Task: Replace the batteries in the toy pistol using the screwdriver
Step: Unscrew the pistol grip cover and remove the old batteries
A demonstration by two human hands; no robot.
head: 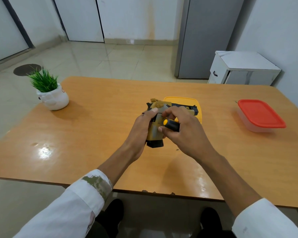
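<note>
Toy pistol (pixel 153 133) is sitting over the middle of the table (pixel 93 126), in front of a yellow lid (pixel 182 100); my left hand (pixel 140 128) is gripping its handle, my right hand (pixel 184 129) is curling round the screwdriver (pixel 172 125) beside it

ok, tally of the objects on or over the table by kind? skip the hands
toy pistol: 1
screwdriver: 1
plastic container pieces: 2 (yellow lid, red-lidded container)
potted plant: 1
total: 5
</note>
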